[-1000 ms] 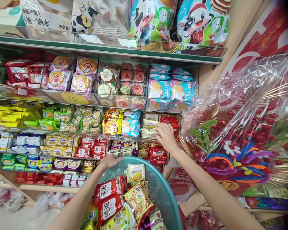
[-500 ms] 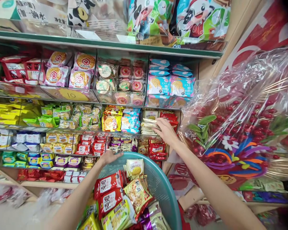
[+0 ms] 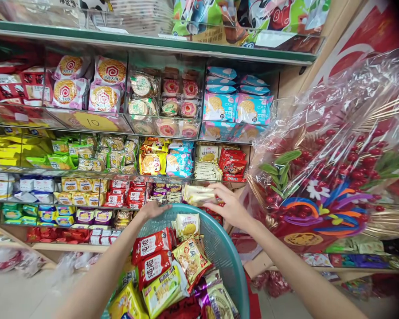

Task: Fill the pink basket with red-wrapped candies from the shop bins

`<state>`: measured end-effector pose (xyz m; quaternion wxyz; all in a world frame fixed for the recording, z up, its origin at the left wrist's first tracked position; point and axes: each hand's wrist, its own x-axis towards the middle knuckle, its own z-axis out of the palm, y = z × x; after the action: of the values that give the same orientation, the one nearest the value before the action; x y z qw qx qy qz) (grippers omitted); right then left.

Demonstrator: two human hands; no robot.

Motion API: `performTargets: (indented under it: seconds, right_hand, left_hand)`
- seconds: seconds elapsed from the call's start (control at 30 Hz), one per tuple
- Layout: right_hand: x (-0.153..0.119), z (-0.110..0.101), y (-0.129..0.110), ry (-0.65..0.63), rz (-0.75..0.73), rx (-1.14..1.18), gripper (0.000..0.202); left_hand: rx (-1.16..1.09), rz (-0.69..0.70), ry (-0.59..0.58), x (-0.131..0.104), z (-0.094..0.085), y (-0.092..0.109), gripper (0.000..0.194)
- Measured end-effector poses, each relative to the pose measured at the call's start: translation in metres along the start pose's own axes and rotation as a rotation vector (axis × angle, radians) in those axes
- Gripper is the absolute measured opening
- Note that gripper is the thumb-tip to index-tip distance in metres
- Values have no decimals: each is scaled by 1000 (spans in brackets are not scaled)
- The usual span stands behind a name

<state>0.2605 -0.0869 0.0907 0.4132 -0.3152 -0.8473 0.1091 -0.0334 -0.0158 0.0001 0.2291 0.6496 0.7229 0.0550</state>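
Note:
My right hand (image 3: 226, 204) pinches a cream-coloured snack packet (image 3: 199, 195) just above the far rim of a teal plastic basket (image 3: 234, 261). My left hand (image 3: 153, 210) rests at the basket's far left rim, its fingers closed over the edge. Inside the basket lie several packets: red ones (image 3: 154, 268), a gold one (image 3: 192, 260), a green-yellow one (image 3: 165, 290), a yellow one (image 3: 128, 303) and a cream one (image 3: 187, 225). Matching cream packets (image 3: 208, 170) stand in a shelf bin beyond my right hand, beside red packets (image 3: 232, 164).
Shelves with clear bins (image 3: 166, 128) of wrapped snacks fill the view ahead. A green-edged shelf (image 3: 153, 43) crosses above. At the right, a plastic-wrapped bouquet (image 3: 319, 195) with red berries bulges close to my right forearm. Bagged goods (image 3: 11, 261) lie low at the left.
My right hand has come down and back from the cream packet bin and now holds one packet above the basket rim. My left hand stays at the rim. The view has tilted slightly downward.

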Motion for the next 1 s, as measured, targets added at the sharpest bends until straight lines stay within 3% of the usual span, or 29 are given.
performTargets:
  seconds: [0.3, 0.47, 0.67, 0.83, 1.0]
  right_hand:
    - [-11, 65, 56, -464, 377, 411, 28]
    - [-6, 78, 65, -610, 385, 400, 28]
    - [-10, 89, 71, -568, 236, 291, 28]
    - [-10, 99, 70, -538, 259, 263, 24]
    - [-12, 108, 64, -585, 335, 307, 22]
  left_hand:
    - [-7, 31, -11, 2, 6, 0, 80]
    - [-25, 41, -1, 3, 8, -2, 76]
    - [13, 19, 30, -1, 10, -4, 76]
    - [12, -14, 36, -9, 10, 0, 76]
    - [-31, -53, 70, -17, 12, -1, 76]
